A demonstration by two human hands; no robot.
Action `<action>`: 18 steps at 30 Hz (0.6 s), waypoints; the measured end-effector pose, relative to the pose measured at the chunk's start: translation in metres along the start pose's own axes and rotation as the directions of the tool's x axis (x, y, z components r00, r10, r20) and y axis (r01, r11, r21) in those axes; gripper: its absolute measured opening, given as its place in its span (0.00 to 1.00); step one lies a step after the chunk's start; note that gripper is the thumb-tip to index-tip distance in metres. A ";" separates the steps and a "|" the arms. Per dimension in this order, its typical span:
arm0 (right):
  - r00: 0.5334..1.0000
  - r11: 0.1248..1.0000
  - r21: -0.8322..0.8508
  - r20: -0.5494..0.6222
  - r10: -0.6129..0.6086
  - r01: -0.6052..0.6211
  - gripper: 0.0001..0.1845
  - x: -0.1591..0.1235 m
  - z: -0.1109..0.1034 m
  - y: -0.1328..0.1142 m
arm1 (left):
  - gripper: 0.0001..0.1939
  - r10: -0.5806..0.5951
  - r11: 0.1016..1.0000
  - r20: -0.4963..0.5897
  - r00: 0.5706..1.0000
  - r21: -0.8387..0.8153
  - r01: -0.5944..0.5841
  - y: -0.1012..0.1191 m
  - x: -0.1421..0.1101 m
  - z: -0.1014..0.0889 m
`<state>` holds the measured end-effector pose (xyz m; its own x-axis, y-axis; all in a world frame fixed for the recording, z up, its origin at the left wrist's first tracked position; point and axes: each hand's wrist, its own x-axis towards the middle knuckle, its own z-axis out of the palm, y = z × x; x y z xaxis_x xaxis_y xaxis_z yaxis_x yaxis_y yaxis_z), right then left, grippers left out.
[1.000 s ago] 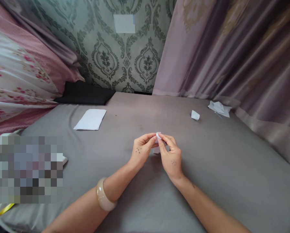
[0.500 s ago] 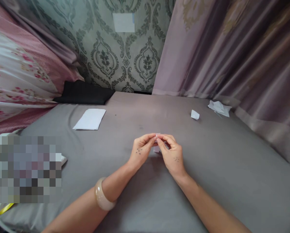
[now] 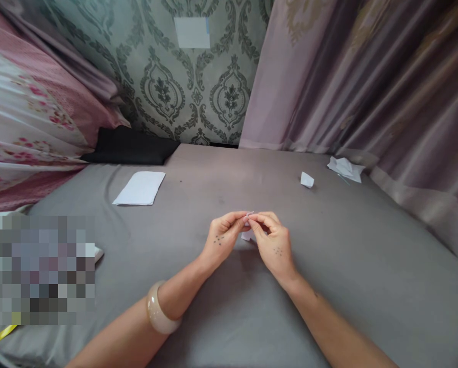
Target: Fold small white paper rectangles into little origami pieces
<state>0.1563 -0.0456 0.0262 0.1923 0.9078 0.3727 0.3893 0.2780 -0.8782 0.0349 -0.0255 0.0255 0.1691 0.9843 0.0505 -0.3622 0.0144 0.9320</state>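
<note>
My left hand (image 3: 221, 236) and my right hand (image 3: 273, 241) meet fingertip to fingertip above the grey sheet. Between them they pinch a small piece of white paper (image 3: 246, 235). A narrow edge of it sticks up at the fingertips, and a wider part shows below, between the palms. Fingers cover most of the paper, so its full shape is hidden. A pale bangle (image 3: 160, 309) circles my left forearm.
White paper sheets (image 3: 140, 188) lie at the left, near a black cloth (image 3: 131, 145). A small folded paper (image 3: 307, 179) and crumpled papers (image 3: 346, 168) lie at the right. Curtains (image 3: 347, 76) hang behind. A yellow strip (image 3: 2, 335) shows lower left, beside a blurred patch.
Both hands stay together on the paper, with small shifts of the fingertips. The paper's lower part has tilted slightly. The whole view has shifted a little.
</note>
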 end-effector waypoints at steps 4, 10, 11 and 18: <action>1.000 0.999 -0.042 0.004 -0.025 0.025 0.09 0.000 -0.001 -0.001 | 0.11 -0.007 0.999 -0.015 1.000 0.040 0.007 0.001 -0.001 0.000; 1.000 0.999 -0.036 0.019 -0.021 0.022 0.07 -0.002 0.000 -0.006 | 0.06 0.166 0.960 -0.023 0.986 0.232 -0.156 0.007 -0.001 -0.003; 0.999 0.999 -0.028 0.026 -0.019 0.020 0.08 -0.002 0.000 -0.007 | 0.05 0.217 0.941 -0.022 0.976 0.273 -0.203 0.008 -0.001 -0.004; 0.997 0.999 -0.036 0.079 -0.011 0.014 0.10 -0.001 -0.002 -0.004 | 0.06 0.230 0.922 0.018 0.973 0.315 -0.224 0.008 0.001 -0.006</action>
<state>0.1559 -0.0483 0.0303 0.1163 0.9268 0.3571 0.4238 0.2789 -0.8617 0.0264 -0.0236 0.0307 0.0979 0.9578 0.2702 -0.0831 -0.2627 0.9613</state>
